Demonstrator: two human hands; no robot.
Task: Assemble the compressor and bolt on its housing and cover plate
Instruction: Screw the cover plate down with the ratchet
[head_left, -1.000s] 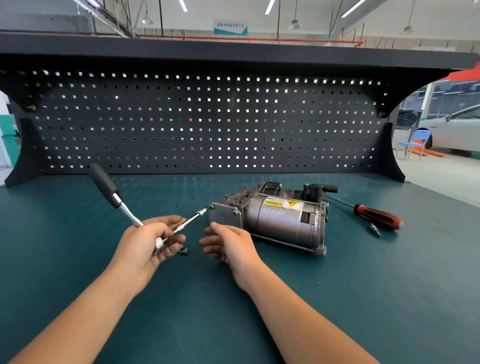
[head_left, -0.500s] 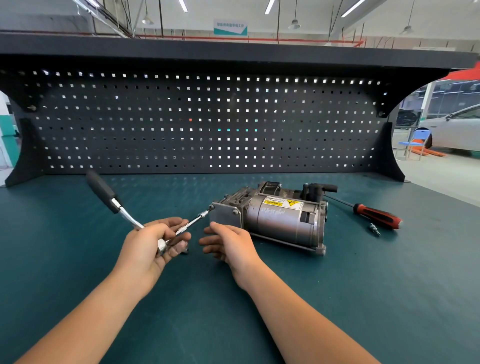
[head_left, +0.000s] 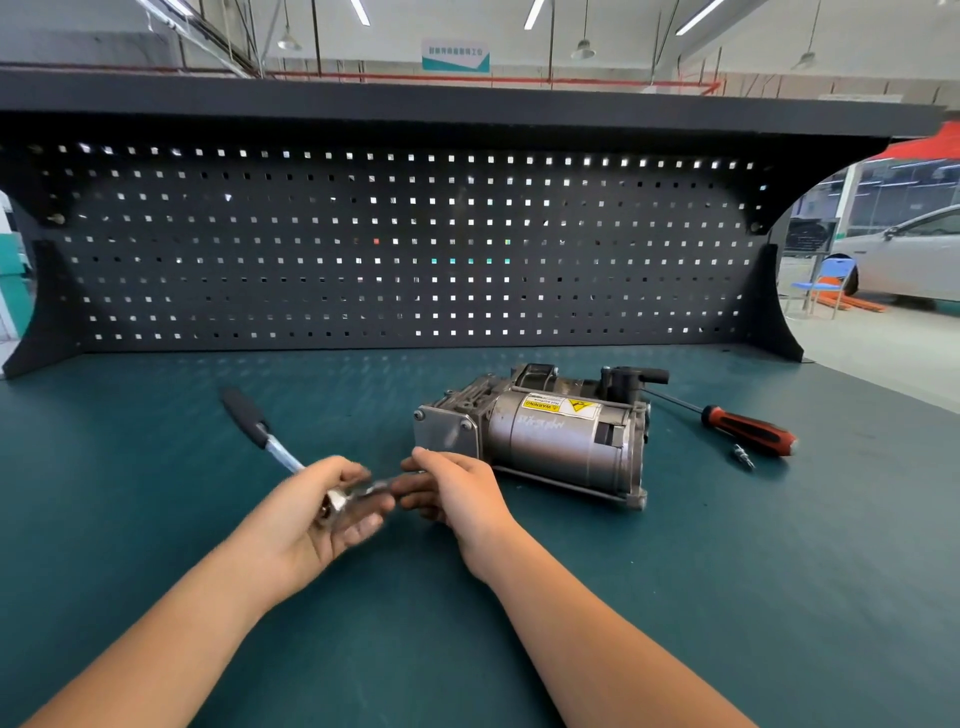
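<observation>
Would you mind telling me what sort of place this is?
Most likely a vehicle repair or training workshop: a green-topped workbench with a perforated pegboard back, a compressor and screwdriver lying on it, and a white car parked beyond at right.

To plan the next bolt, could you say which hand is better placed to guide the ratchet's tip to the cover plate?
Probably the right hand: it is at the tip, beside the cover plate; left hand grips the ratchet.

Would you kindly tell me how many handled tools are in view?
2: a ratchet wrench gripped in the left hand, and a red-and-black screwdriver lying right of the compressor. Others may be hidden.
</observation>
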